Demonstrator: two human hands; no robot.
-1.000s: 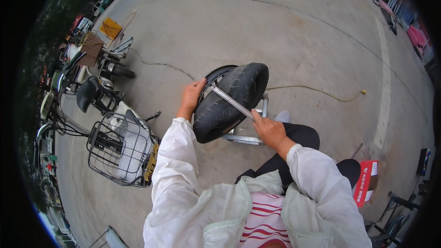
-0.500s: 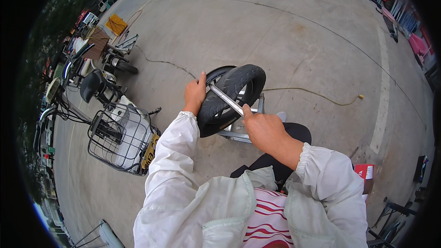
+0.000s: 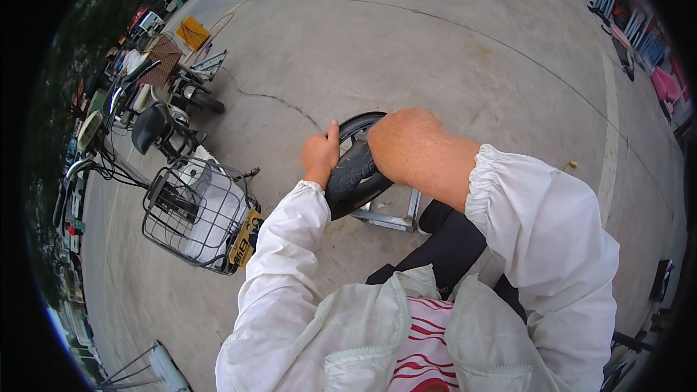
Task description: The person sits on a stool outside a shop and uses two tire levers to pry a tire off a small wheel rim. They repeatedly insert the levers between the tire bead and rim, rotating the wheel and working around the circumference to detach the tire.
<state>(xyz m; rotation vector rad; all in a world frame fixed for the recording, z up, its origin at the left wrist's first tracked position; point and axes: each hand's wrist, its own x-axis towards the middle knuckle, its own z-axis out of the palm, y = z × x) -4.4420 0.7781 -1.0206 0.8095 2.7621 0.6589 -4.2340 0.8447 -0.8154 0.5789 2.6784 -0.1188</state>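
Note:
My left hand (image 3: 321,154) grips the rim (image 3: 357,125) of a black wheel at its left side, thumb raised along it. A loose-looking tyre (image 3: 350,174) lies angled over the rim. My right hand (image 3: 403,141) is bent over the wheel's upper right part; its back covers its fingers and whatever is in them, and the metal bar is out of sight behind it. Under the wheel is a metal stand (image 3: 392,219), close to my dark-trousered legs (image 3: 443,250).
An electric bike (image 3: 152,131) with a wire basket (image 3: 196,214) stands close at my left, another two-wheeler (image 3: 196,91) behind it. A yellow container (image 3: 192,31) is farther back. Assorted items (image 3: 661,80) line the right edge on the concrete ground (image 3: 472,58).
My right hand has moved up and forward onto the wheel, hiding the bar it held. My left hand has shifted slightly right with the wheel.

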